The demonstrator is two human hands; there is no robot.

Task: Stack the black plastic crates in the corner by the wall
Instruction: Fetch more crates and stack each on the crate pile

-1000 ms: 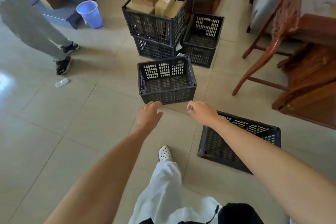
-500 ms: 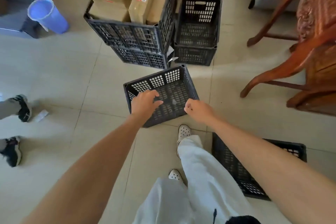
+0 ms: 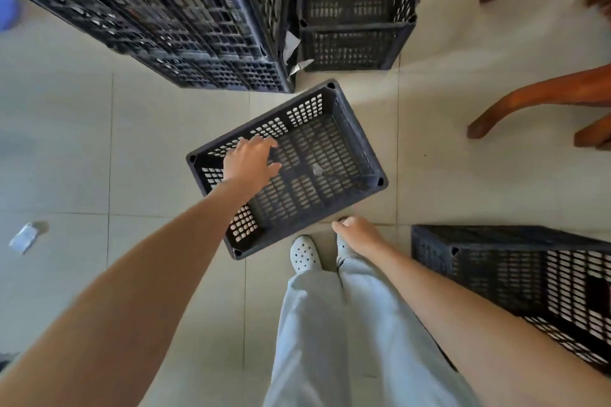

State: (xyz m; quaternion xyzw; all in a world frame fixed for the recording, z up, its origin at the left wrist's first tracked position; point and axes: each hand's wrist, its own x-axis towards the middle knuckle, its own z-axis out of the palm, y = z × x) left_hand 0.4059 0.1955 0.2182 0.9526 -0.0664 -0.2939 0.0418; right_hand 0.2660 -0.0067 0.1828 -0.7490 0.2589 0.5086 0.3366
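An empty black plastic crate lies on the tiled floor right in front of my feet, turned at an angle. My left hand reaches over it with straight, spread fingers at its far left wall; I cannot tell if they touch. My right hand hangs by the crate's near edge, fingers loosely curled, holding nothing. Two stacked black crates stand beyond at the left, cardboard boxes in the top one. Another crate stack stands beside them. A further black crate lies at my right.
Wooden chair legs stand on the right, close to the crates. A blue bucket shows at the left edge. A scrap of paper lies on the floor at the left. My white shoes touch the crate's near edge.
I have stepped closer and look more steeply down. My left hand moved further across the crate to its far wall; my right hand dropped to its near edge. The other person's feet left view.
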